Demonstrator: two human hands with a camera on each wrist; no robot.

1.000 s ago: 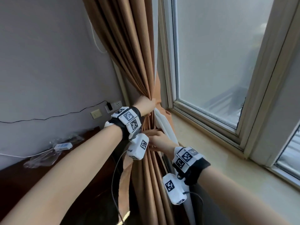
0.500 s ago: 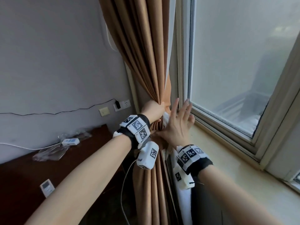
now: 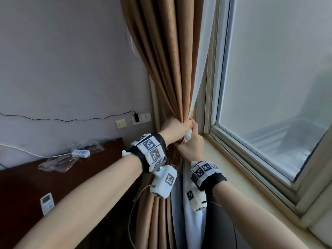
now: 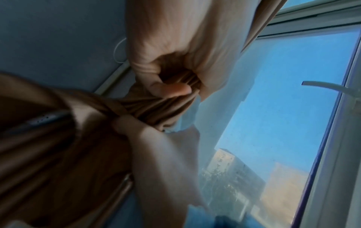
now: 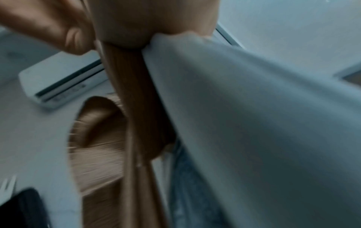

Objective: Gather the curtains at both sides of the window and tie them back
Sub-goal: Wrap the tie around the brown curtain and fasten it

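Note:
A brown curtain point(image 3: 172, 69) with a white lining point(image 3: 199, 51) hangs in a bunch at the left side of the window point(image 3: 269, 78). My left hand point(image 3: 180, 125) grips the gathered folds at waist height. Just below and to the right, my right hand point(image 3: 193, 136) is wrapped round the same bunch, white lining included. In the left wrist view, the left hand point(image 4: 166, 64) squeezes the brown folds point(image 4: 156, 108) while the right hand point(image 4: 156, 146) comes up from below. In the blurred right wrist view, the right hand point(image 5: 152, 23) holds brown fabric point(image 5: 136, 92) and white lining point(image 5: 234, 92). No tie-back shows.
A dark wooden desk point(image 3: 53, 186) stands at the left with a white remote point(image 3: 47, 203), a small white box point(image 3: 80, 153) on a cable and crumpled plastic. Wall sockets point(image 3: 142, 118) sit beside the curtain. The pale sill point(image 3: 251, 186) runs along the right.
The right hand rose from the lower folds, spread open beside the curtain, and now grips the bunch under the left hand. The left hand kept its hold.

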